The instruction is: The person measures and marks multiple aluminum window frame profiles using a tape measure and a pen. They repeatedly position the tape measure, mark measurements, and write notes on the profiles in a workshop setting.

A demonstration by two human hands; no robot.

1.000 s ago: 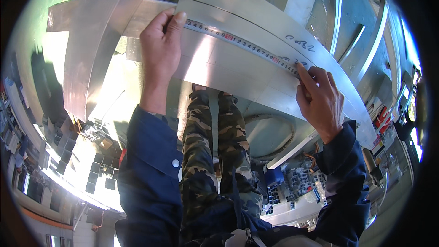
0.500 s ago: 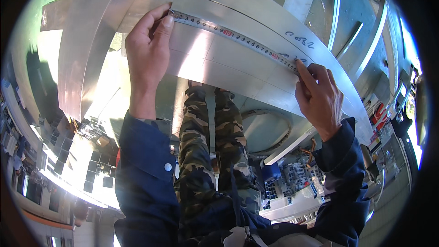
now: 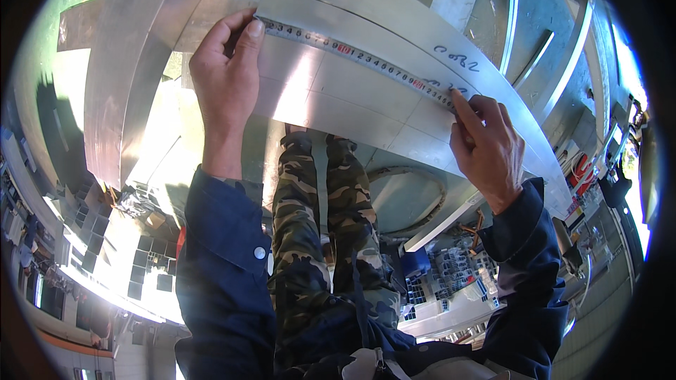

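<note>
A steel measuring tape (image 3: 377,62) lies stretched across a shiny sheet-metal panel (image 3: 338,102) with scribed lines on it. My left hand (image 3: 227,84) pinches the tape's end between thumb and bent fingers at the panel's left edge. Toward the right, my right hand (image 3: 493,146) grips the tape with its fingers curled, the index finger stretched along and pressed on the blade. Whatever lies under the right palm, including any tape case, is hidden. Dark handwritten marks show on the panel just above the right hand.
A wide curved metal piece (image 3: 137,63) stands at the left. Metal strips (image 3: 510,21) lie on the green floor at the upper right. Below the panel are my camouflage-clad legs (image 3: 303,197), a hose-like ring (image 3: 433,218) and a blue box (image 3: 415,262).
The whole view has shifted slightly, so the panel, tape and hands sit a little farther left. Both hands keep their hold on the tape.
</note>
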